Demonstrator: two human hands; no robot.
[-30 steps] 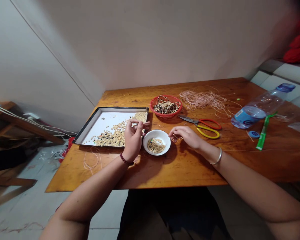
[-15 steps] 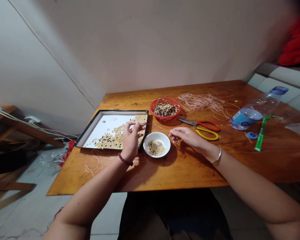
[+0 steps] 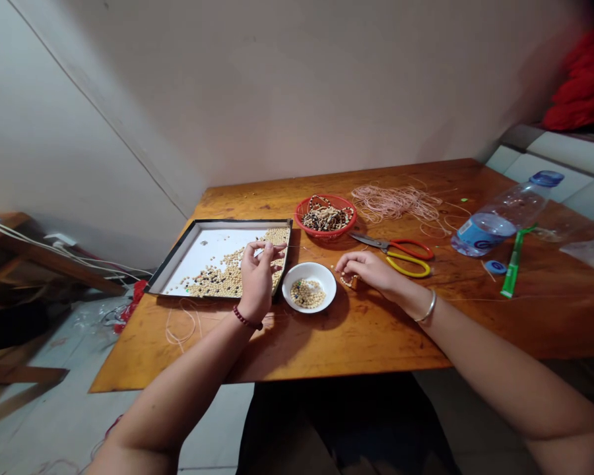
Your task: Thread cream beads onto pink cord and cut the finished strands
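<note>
My left hand is held over the right edge of the bead tray, thumb and forefinger pinched on a thin thread that runs out to the right. My right hand is low over the table, right of the white bowl, its fingers curled around small pale beads. Whether those beads are strung is hard to see. The white bowl between my hands contains pale and a few dark beads. Many loose beads lie in the shallow black-edged tray at left.
Behind the bowl stands a red basket of beaded strings. Scissors with red and yellow handles lie beside it. Pink cord is heaped at the back. A plastic bottle, blue cap and green tube are at right.
My right hand's fingers have curled in more and come down nearer the table. My left hand keeps its pinch almost in place. The view has shifted slightly.
</note>
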